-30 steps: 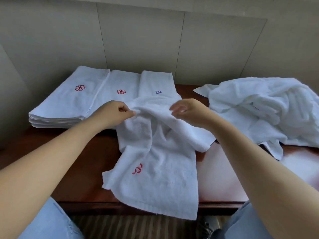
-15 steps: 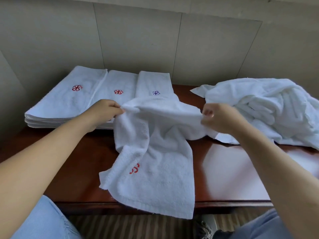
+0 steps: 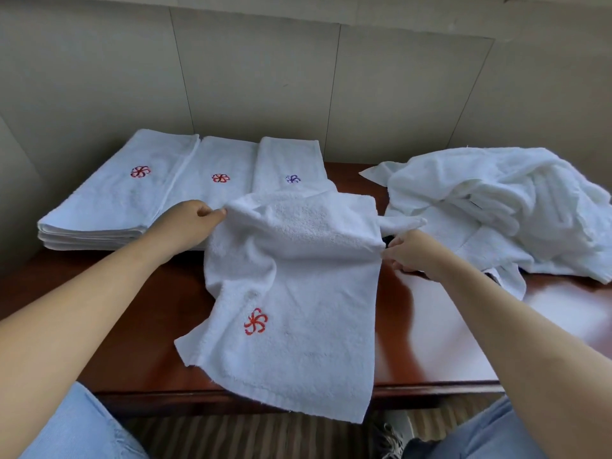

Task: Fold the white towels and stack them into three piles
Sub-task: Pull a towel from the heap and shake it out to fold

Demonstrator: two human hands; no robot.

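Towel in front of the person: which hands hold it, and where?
Both: left hand pinches the towel at its far left corner, right hand at its far right edge.

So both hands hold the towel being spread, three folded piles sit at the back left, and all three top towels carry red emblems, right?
Not quite. In the head view the rightmost pile carries a blue emblem; only the other two are red. Both hands, left and right, do hold the towel.

I see dark red-brown glossy table (image 3: 132, 332) against far wall. Beige panelled wall (image 3: 258, 81) behind, vertical seams. Striped carpet (image 3: 251, 435) below near edge. Light blue jeans (image 3: 76, 429) near left and near right. Shoe (image 3: 387, 435) between.
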